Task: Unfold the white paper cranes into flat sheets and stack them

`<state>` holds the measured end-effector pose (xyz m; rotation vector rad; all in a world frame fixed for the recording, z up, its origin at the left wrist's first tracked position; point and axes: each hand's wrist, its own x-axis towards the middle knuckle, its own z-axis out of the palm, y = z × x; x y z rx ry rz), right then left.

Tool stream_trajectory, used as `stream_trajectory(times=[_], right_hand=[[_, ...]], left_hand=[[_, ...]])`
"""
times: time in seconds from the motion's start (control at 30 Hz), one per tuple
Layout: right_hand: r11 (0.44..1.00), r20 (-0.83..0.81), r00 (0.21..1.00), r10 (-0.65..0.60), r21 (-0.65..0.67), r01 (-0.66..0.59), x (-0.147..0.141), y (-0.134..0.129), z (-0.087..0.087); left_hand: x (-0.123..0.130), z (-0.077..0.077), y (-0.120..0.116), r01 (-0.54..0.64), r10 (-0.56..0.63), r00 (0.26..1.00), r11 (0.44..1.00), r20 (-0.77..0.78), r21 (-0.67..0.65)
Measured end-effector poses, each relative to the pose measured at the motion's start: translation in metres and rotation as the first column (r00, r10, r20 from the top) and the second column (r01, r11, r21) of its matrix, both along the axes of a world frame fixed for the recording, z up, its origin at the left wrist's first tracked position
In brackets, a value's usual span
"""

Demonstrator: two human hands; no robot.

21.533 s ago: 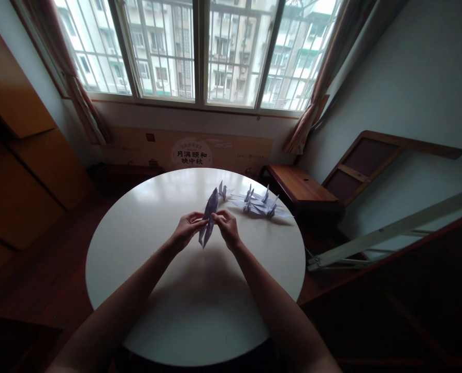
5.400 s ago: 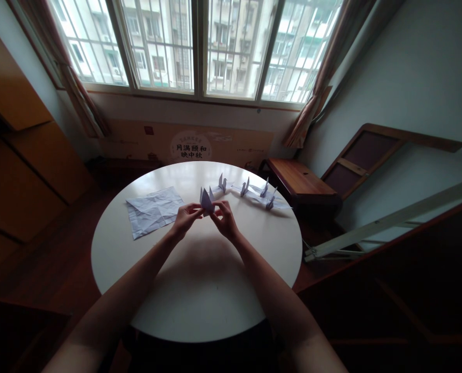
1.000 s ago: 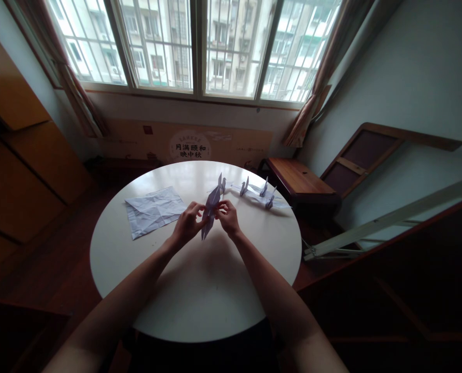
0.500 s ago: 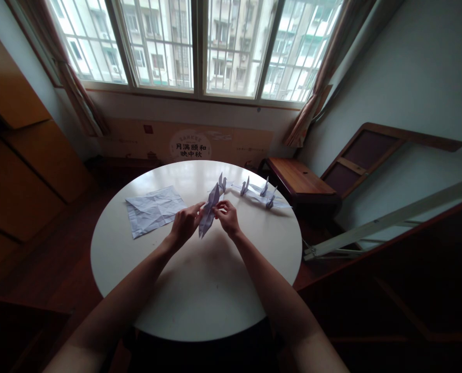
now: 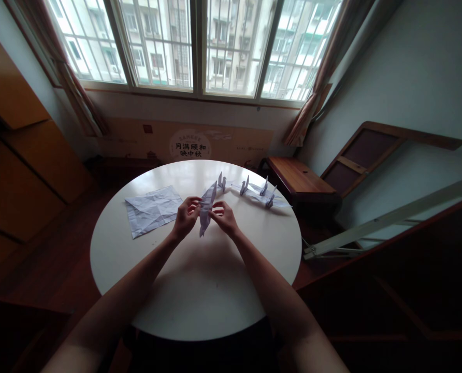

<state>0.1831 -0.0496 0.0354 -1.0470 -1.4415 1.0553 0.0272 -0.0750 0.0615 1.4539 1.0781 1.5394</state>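
A folded paper crane (image 5: 206, 207), pale and long with pointed ends, is held above the round white table. My left hand (image 5: 186, 215) is closed on its left side, thumb and fingers pinching the paper. On the other side my right hand (image 5: 225, 217) pinches it too, fingertips curled against the fold. Just beyond my hands stands a finished paper crane (image 5: 221, 183) on the tabletop. To the left lies a creased sheet of paper (image 5: 153, 211), flat on the table.
Several more paper cranes (image 5: 264, 190) stand at the back right of the round table (image 5: 200, 300). Past that edge is a wooden bench (image 5: 301, 176). A barred window (image 5: 196, 46) spans the far wall, and orange cabinets (image 5: 40, 171) stand at the left.
My left hand's fingers have shifted from pointing along the paper to curling around its left side. The folded paper has turned slightly, showing more of its broad face.
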Motion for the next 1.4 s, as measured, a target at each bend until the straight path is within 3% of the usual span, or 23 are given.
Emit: stream_trajectory(times=[0.27, 0.4, 0.7, 0.93, 1.13, 1.4], right_hand=[[0.985, 0.114, 0.991, -0.065, 0.166, 0.045, 0.001, -0.006, 0.004], [0.952, 0.196, 0.967, -0.163, 0.287, 0.102, 0.003, -0.007, 0.003], [0.914, 0.320, 0.904, -0.285, 0.374, 0.156, 0.002, -0.015, 0.011], [0.874, 0.288, 0.897, -0.335, 0.452, 0.181, 0.003, -0.019, 0.015], [0.876, 0.317, 0.887, -0.335, 0.451, 0.170, 0.005, -0.019, 0.015], [0.960, 0.010, 0.979, -0.205, 0.200, 0.199, 0.004, -0.004, 0.009]], left_hand=[[-0.001, -0.003, 0.004, 0.057, -0.027, 0.977, 0.988, 0.210, -0.140], [0.000, -0.003, 0.003, 0.077, -0.051, 0.979, 0.990, 0.199, -0.121], [0.006, -0.001, -0.002, 0.135, -0.096, 0.963, 0.981, 0.250, -0.141], [0.006, -0.003, -0.002, 0.153, -0.096, 0.950, 0.973, 0.296, -0.175], [0.004, -0.001, 0.000, 0.155, -0.084, 0.939, 0.969, 0.333, -0.193], [0.001, 0.001, 0.000, 0.172, -0.091, 0.937, 0.960, 0.337, -0.219]])
